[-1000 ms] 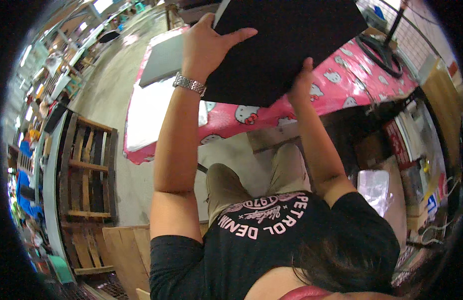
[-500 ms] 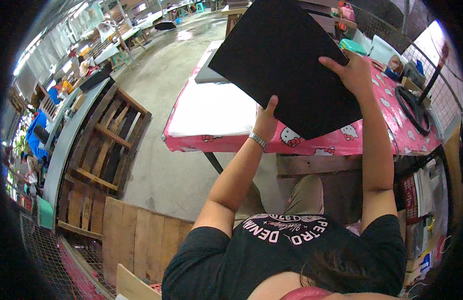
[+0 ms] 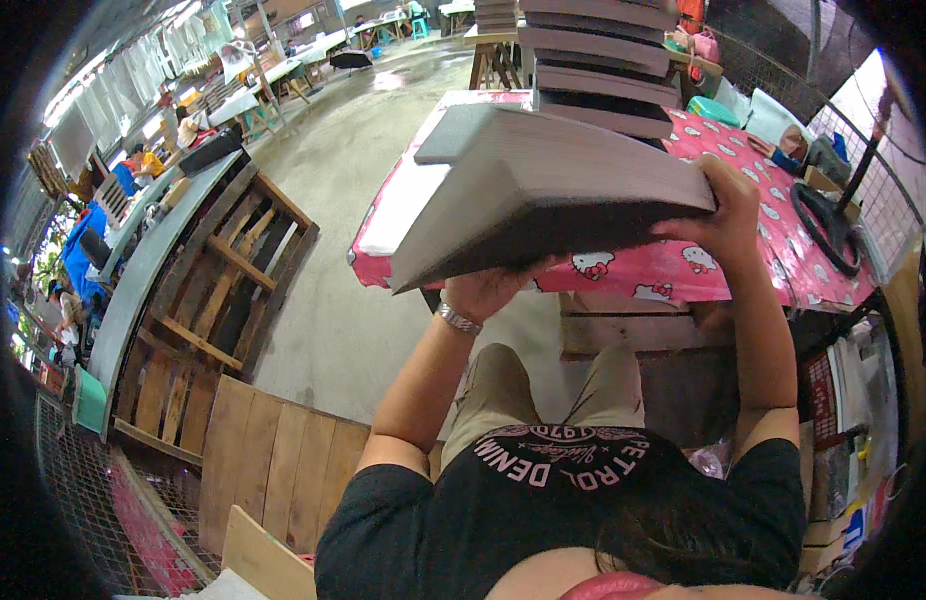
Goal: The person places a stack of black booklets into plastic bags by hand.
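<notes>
A thick stack of sheets [image 3: 583, 170], with a black face and pale, finely lined edges, is held tilted over the front of the table. My left hand [image 3: 493, 290] supports it from below near its left part, the fingers partly hidden beneath it. My right hand [image 3: 723, 205] is closed around its right end, the thumb along the dark underside. Behind it rises a tall pile of similar pale-edged bundles [image 3: 603, 50] with dark gaps between them. White sheets [image 3: 388, 225] and a grey flat slab [image 3: 448, 145] lie to the left on the table.
A pink patterned cloth [image 3: 783, 265] covers the table. At its right lie a black ring-shaped object [image 3: 823, 230] and a green container [image 3: 713, 110]. Wooden pallets [image 3: 223, 290] lean against a long bench [image 3: 148, 270] at left. People work farther off.
The stack has come down and turned, so its pale edges show instead of its broad black face. Both hands have lowered with it, and the pile behind has come into view.
</notes>
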Tool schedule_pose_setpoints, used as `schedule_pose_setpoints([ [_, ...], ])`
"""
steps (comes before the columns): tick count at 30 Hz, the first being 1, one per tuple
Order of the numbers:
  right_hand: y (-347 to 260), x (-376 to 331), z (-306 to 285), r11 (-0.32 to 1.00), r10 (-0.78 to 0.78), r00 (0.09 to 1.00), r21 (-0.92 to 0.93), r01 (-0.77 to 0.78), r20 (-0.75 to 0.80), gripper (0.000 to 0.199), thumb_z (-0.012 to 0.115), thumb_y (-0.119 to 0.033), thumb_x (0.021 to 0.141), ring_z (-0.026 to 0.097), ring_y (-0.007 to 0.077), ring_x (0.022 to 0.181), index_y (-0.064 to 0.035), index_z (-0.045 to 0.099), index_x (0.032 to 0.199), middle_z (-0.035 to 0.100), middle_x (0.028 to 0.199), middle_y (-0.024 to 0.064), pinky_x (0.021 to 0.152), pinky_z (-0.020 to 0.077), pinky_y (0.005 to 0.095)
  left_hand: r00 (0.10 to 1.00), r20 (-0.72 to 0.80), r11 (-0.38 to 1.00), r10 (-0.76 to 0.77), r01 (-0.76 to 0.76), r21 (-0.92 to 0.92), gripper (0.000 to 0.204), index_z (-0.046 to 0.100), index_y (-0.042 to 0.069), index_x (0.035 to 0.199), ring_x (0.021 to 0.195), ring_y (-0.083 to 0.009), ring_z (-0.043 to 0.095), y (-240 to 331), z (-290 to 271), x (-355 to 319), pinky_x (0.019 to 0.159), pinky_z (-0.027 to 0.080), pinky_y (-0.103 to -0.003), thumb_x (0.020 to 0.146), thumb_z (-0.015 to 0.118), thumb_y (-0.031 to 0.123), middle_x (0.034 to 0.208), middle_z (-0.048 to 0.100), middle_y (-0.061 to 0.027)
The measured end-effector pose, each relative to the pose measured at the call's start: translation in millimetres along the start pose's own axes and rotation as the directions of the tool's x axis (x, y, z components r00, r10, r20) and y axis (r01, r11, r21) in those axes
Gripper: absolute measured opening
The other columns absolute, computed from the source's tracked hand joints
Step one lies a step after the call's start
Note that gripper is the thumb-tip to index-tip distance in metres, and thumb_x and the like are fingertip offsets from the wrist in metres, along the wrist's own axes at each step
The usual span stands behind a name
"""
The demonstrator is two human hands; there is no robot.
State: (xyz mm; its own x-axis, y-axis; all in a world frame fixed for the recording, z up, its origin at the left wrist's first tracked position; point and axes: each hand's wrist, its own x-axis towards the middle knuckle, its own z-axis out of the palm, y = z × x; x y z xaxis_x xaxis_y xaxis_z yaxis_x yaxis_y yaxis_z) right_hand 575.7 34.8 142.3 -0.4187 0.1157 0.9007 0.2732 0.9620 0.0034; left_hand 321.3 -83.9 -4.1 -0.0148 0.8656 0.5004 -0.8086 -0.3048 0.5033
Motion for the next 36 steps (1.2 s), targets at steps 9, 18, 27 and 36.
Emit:
schedule_pose_setpoints([
  [9, 41.0, -39.7, -4.0, 0.780, -0.535, 0.841, -0.336, 0.527, 0.079, 0.032, 0.062, -0.007, 0.069, 0.054, 0.0227, 0.100, -0.0132, 0.054, 0.100, 0.057, 0.105, 0.0054, 0.084, 0.0433, 0.0399, 0.994, -0.086, 0.779, -0.060, 0.101, 0.619, 0.093, 0.023, 0.000, 0.138, 0.117, -0.0250, 0.044, 74.7, 24.0, 18.3, 0.096, 0.038, -0.032, 0.054, 0.061, 0.012, 0.135, 0.034, -0.0186],
  [18, 91.0, -193.3, 60.7, 0.842, -0.375, 0.840, -0.235, 0.485, 0.392, 0.038, 0.060, -0.020, 0.071, 0.045, 0.0220, 0.109, -0.0285, 0.055, 0.108, 0.053, 0.113, 0.0029, 0.095, 0.0362, 0.0491, 0.910, -0.332, 0.529, -0.248, 0.414, 0.741, 0.072, 0.046, 0.004, 0.120, 0.107, -0.0166, 0.050, -1.5, -62.9, -26.2, 0.093, 0.041, -0.034, 0.055, 0.069, -0.015, 0.115, 0.054, -0.0033],
  [27, 56.7, -278.7, 110.0, 0.914, 0.394, 0.918, -0.124, -0.386, 0.047, 0.031, 0.058, -0.018, 0.081, 0.038, 0.0335, 0.115, -0.0091, 0.053, 0.110, 0.038, 0.127, 0.0142, 0.098, 0.0298, 0.0466, 0.720, -0.644, 0.470, -0.259, 0.676, 0.567, 0.064, 0.044, 0.001, 0.123, 0.107, -0.0197, 0.051, -57.2, -136.3, -62.9, 0.094, 0.038, -0.032, 0.064, 0.067, -0.004, 0.117, 0.055, -0.0069],
  [36, -3.3, -259.1, 121.6, 0.759, 0.651, 0.759, -0.020, -0.651, -0.008, 0.053, 0.063, -0.018, 0.080, 0.024, 0.0341, 0.123, -0.0047, 0.037, 0.125, 0.024, 0.134, 0.0198, 0.101, 0.0221, 0.0460, 0.684, -0.543, 0.285, 0.488, 0.463, 0.839, 0.034, 0.051, 0.002, 0.102, 0.082, -0.0186, 0.056, -51.6, -142.5, -92.4, 0.072, 0.046, -0.030, 0.069, 0.054, -0.006, 0.093, 0.059, -0.0097],
])
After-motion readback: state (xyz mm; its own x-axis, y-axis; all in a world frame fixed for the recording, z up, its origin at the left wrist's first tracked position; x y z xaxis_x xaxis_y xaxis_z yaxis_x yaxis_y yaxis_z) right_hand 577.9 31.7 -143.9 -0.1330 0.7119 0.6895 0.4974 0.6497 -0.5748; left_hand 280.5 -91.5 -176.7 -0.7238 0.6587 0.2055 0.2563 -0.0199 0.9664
